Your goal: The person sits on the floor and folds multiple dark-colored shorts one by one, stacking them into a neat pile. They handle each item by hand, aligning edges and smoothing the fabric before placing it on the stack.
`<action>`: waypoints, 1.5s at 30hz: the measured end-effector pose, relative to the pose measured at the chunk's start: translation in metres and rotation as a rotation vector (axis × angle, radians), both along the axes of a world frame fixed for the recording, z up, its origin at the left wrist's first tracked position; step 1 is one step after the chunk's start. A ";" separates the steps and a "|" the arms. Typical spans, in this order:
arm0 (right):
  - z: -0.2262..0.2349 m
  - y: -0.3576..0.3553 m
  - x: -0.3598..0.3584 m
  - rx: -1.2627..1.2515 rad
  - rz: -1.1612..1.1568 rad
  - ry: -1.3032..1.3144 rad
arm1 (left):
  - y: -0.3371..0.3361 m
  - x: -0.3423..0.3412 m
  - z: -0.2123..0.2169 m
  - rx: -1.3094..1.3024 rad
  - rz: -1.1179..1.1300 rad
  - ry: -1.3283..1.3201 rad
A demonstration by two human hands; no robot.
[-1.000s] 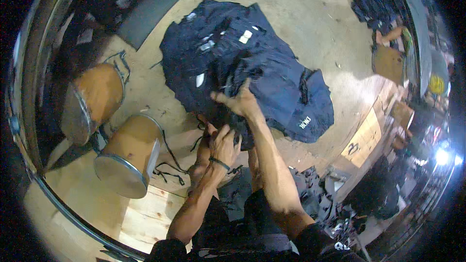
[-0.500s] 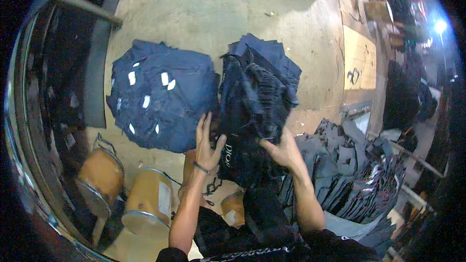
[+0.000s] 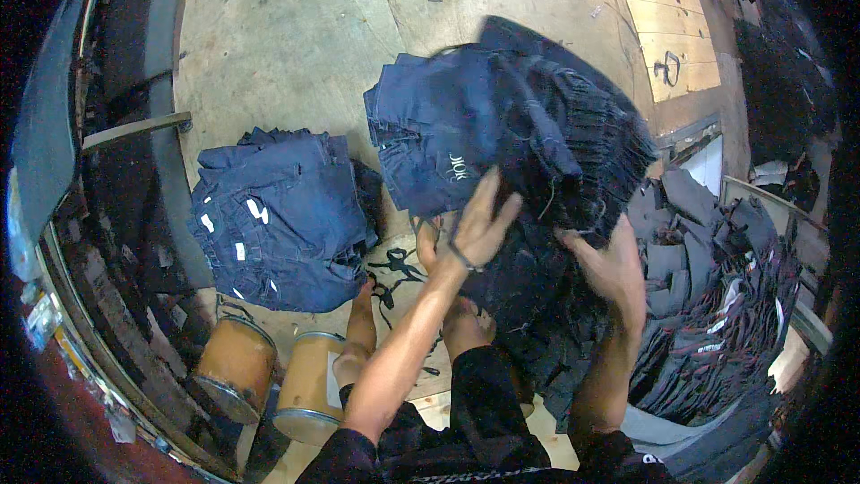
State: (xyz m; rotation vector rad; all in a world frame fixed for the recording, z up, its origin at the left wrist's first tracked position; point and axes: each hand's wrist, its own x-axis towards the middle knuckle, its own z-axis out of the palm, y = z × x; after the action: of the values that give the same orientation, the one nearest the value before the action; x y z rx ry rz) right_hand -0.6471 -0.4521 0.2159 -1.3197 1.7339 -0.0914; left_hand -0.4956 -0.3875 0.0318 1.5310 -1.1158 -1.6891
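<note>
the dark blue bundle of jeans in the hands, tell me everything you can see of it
The bundle of jeans is a thick stack of dark navy denim, folded, with a small pale mark on the near side and frayed or ribbed edges showing at its right. It is lifted off the concrete floor, tilted and partly motion-blurred. The left hand presses its underside with fingers spread, and the right hand supports its lower right edge. A second denim pile lies apart to its left.

Both forearms are reaching up from the lower edge, bare below black sleeves. The left hand [image 3: 472, 229] is spreading open, fingers fanned and pointing up, a band at the wrist. The right hand [image 3: 611, 271] is blurring, palm turned inward, fingers curled.
</note>
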 end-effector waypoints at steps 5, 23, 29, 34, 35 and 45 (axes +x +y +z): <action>-0.035 -0.016 0.015 -0.109 0.151 0.317 | -0.009 -0.047 -0.050 0.174 0.097 0.267; -0.451 -0.014 0.035 -0.495 0.180 0.262 | -0.027 0.026 -0.241 -0.317 -0.086 -0.937; -0.496 -0.029 -0.041 -0.313 0.417 0.711 | -0.065 0.080 -0.323 -0.141 -0.539 -1.172; -0.551 -0.019 -0.031 -0.298 0.389 0.622 | -0.049 0.106 -0.364 0.040 -0.477 -1.126; -0.549 -0.020 -0.033 -0.298 0.397 0.599 | -0.051 0.104 -0.362 0.087 -0.503 -1.117; -0.415 0.116 0.052 -0.025 0.436 0.422 | 0.112 0.110 -0.190 -0.159 0.022 -0.655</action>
State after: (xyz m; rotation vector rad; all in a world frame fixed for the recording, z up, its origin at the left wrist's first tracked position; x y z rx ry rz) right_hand -0.5946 -0.3363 -0.1994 -1.8002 1.7377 0.4426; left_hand -0.3853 -0.2755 -0.1582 2.0402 -1.4979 -1.0601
